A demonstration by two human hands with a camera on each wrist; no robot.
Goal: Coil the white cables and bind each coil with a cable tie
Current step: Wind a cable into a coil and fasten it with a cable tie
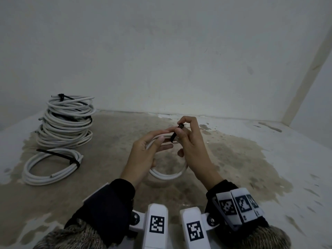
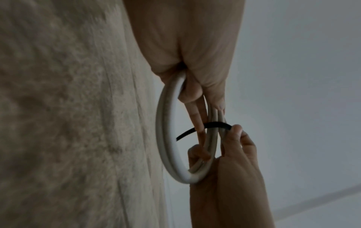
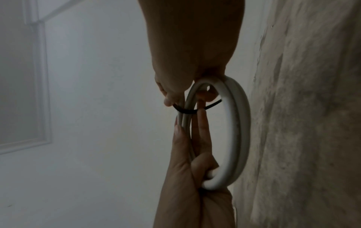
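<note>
Low over the floor I hold a small white cable coil (image 1: 167,175) between both hands. My left hand (image 1: 161,140) grips the coil's far strands, thumb on top and fingers underneath. A black cable tie (image 1: 177,133) is wrapped over those strands. My right hand (image 1: 179,129) pinches the tie's head end between thumb and forefinger. In the left wrist view the tie (image 2: 213,123) crosses the coil (image 2: 166,138), its loose tail poking through the loop. The right wrist view shows the same tie (image 3: 187,111) round the strands beside my left hand's fingers (image 3: 202,123).
A stack of bound white coils (image 1: 66,123) stands at the back left by the wall. One more tied coil (image 1: 52,166) lies flat in front of it. The floor (image 1: 233,159) is stained concrete, and white walls close the back and right.
</note>
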